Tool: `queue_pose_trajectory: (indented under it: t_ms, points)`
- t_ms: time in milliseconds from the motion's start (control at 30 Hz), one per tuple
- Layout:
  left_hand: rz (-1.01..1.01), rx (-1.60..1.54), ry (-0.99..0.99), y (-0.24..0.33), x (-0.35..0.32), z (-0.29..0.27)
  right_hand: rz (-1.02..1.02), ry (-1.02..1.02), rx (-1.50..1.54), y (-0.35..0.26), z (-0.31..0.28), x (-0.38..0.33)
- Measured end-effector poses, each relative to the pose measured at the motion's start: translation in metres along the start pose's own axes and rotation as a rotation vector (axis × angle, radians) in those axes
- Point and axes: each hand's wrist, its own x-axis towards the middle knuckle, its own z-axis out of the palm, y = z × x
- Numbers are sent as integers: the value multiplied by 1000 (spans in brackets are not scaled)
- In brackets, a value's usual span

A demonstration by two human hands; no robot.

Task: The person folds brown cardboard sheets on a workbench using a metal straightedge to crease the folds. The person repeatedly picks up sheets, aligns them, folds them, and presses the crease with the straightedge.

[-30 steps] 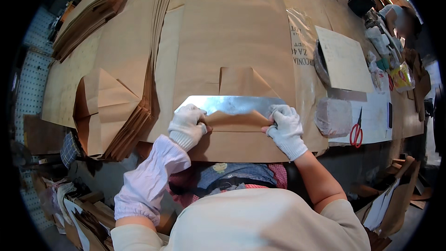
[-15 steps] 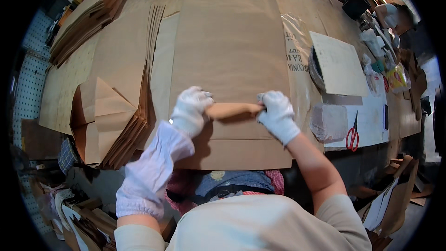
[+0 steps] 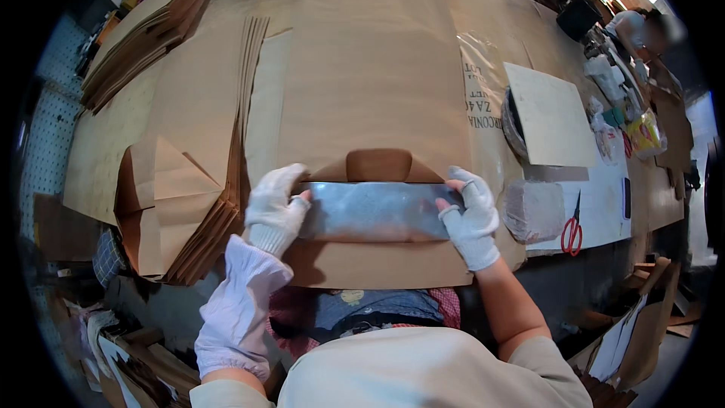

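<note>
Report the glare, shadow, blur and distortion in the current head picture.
Head view: soft, pale glare on the metal plate; a shadow on the brown paper near the left hand's wrist; same head view: the fisheye bows the worktable's edges, black fills the corners, and the co-worker's head at upper right is blurred.

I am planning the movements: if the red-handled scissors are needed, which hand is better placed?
Probably the right hand: it is at the right end of the metal plate, nearer the red-handled scissors. The left hand is at the opposite end.
</note>
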Motion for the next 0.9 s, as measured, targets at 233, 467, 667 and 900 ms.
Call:
queue_pose_trajectory:
  t_ms: [233,467,667,900]
  points:
    - [-527,187,-296,8,9,-30,208,-275,-181,6,-18,60]
    - [-186,-140,78,-87,-14,-4,-289,162,-638,42,-11,67]
    - [-179,-415,182,-2,-15,-93,133,-153,-244,-14,-11,-5]
    - [-117,142,821,-135,-15,-285,-55,-426,271,-158,139,123]
